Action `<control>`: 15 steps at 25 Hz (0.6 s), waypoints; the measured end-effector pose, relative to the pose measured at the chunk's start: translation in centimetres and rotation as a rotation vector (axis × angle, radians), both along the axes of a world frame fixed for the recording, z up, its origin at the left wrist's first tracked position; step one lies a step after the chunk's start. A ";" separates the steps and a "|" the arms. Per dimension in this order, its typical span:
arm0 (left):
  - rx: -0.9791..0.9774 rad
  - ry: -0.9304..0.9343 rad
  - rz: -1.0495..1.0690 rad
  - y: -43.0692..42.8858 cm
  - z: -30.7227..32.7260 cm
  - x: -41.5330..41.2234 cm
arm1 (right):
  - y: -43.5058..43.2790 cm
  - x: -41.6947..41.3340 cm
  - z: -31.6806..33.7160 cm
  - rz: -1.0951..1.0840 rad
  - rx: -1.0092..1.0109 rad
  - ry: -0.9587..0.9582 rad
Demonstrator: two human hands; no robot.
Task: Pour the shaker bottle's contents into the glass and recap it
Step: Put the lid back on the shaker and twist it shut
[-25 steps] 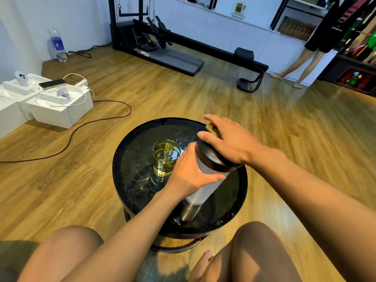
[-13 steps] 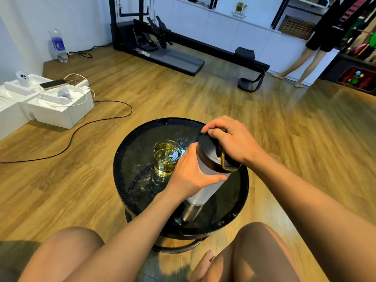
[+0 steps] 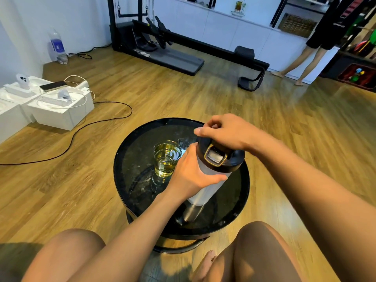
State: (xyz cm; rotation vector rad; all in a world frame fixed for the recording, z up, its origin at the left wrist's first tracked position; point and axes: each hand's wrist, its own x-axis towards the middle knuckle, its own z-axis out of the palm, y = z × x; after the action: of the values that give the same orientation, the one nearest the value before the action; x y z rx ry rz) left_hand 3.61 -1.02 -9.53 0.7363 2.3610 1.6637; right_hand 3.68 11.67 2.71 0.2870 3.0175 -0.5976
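Two hands on the shaker bottle [image 3: 205,186], standing near the table [image 3: 130,159] centre: your left hand [image 3: 191,174] grips its body, right hand [image 3: 225,133] clamps the lid [image 3: 221,159]. Full glass [image 3: 167,158] sits just beside — twist hard and you could knock it over.

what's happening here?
A seated person is recapping a shaker bottle on a round black table. The left hand grips the white body; the right hand sits on the black lid. The glass beside it already holds yellowish liquid, so pouring looks done.
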 end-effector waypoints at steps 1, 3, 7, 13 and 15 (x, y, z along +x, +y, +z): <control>0.006 0.012 -0.005 0.0 -0.1 -0.1 | 0.1 0.4 0.8 0.136 0.033 0.038; 0.001 0.028 -0.011 0.1 0.0 0.0 | 0.1 2.5 -0.4 0.309 0.269 0.180; -0.004 -0.004 -0.007 0.3 0.2 0.0 | -1.2 1.4 -1.5 -0.043 0.341 0.132; -0.048 0.038 -0.033 0.4 0.2 -0.1 | -0.3 2.9 -1.0 0.243 0.358 0.089; -0.050 0.014 -0.035 0.4 0.3 -0.1 | -0.5 1.8 -1.2 0.068 0.374 0.057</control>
State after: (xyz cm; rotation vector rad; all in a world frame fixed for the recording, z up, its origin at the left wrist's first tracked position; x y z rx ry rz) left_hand 3.51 -0.61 -9.26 0.7784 2.3760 1.5852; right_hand 5.44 11.21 1.53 0.1813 3.1623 -0.0314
